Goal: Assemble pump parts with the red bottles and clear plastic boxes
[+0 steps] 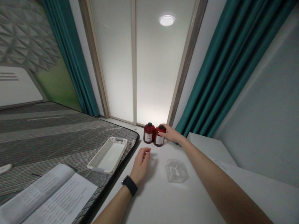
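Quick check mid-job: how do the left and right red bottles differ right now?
The right hand is on the right bottle, while neither hand touches the left bottle. Fingers cover part of the right bottle, while no hand covers the left bottle. The right bottle stands slightly nearer the camera than the left bottle. Both are red and upright, with a dark cap and a pale label.

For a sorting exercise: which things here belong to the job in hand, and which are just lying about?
Seemingly in the job:
- right red bottle, the right hand on it
- left red bottle, beside it

Seemingly just lying about:
- clear container, untouched
- white basket
- open book
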Motion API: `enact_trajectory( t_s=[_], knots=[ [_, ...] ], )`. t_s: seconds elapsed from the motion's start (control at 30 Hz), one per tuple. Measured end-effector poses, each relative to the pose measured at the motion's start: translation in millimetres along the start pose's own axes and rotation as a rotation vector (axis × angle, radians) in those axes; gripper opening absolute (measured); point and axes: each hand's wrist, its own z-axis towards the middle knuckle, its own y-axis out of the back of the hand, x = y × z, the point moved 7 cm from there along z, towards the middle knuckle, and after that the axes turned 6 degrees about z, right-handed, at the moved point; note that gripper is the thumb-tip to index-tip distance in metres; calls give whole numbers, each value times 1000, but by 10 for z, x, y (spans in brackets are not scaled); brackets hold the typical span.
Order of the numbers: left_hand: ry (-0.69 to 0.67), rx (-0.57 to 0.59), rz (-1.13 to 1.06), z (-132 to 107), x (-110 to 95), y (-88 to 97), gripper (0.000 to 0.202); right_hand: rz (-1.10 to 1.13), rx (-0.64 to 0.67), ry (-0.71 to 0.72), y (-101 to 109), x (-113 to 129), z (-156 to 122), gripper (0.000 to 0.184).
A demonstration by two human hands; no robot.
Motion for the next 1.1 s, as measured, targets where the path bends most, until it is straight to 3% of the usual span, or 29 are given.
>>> enact_trajectory(
  t_s=[0.17, 0.37, 0.47, 0.83, 1.1],
  knots=[
    [-5, -7, 15, 6, -1, 11, 27, -23, -20, -11, 8, -21, -5, 35],
    [3, 24, 32, -7, -11, 4, 27, -81, -200, -55, 86, -45, -77, 61],
    [-21, 59, 58, -34, -56, -11, 26, -85, -242, -37, 90, 44, -194, 61],
    [-157, 202, 188, -197, -244, -165, 22, 29, -201, 51, -28, 389, -1070, 40],
    [-302, 253, 274, -318, -300, -312, 25, 179, -236, -53, -96, 213, -1560, 38]
  ],
)
